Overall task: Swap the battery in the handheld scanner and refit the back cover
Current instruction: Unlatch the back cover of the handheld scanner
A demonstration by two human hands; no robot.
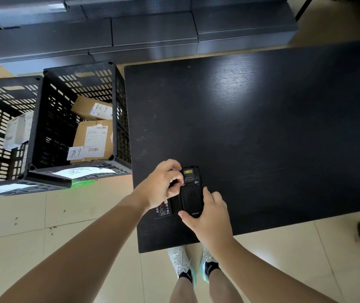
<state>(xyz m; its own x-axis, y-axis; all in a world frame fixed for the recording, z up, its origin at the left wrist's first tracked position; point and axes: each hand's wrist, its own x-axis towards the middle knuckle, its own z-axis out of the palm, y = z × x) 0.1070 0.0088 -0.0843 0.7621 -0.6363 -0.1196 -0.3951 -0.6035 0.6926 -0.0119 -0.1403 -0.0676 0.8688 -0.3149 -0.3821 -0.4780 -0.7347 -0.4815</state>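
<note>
Scanner (191,193) lies back-up on the black surface (262,132), near its 7 o'clock corner, close to the person's edge. Top end points to 12 o'clock; a small yellow-green window shows there. Dark cover (191,199) sits over the lower back, "urovo" lettering at its 6 o'clock end. Left hand (163,184) curled at the scanner's 9 o'clock side, fingers (175,182) bunched together and pinching at the upper left edge of the cover; what exactly they grip is too small to tell. Right hand (207,217) rests on the scanner's 5 o'clock end, fingers spread apart, thumb across the bottom edge, fingertips on the right side, steadying it. A flat black battery (167,209) with a printed label lies on the surface touching the scanner's 8 o'clock side, partly under the left wrist. Off the surface at 9 o'clock, two black slotted crates (117,119) on the floor; the nearer holds cardboard parcels (93,136) with labels. Grey shelving (152,33) at 12 o'clock. Person's pale trainers (181,263) show below the surface edge at 6 o'clock.
</note>
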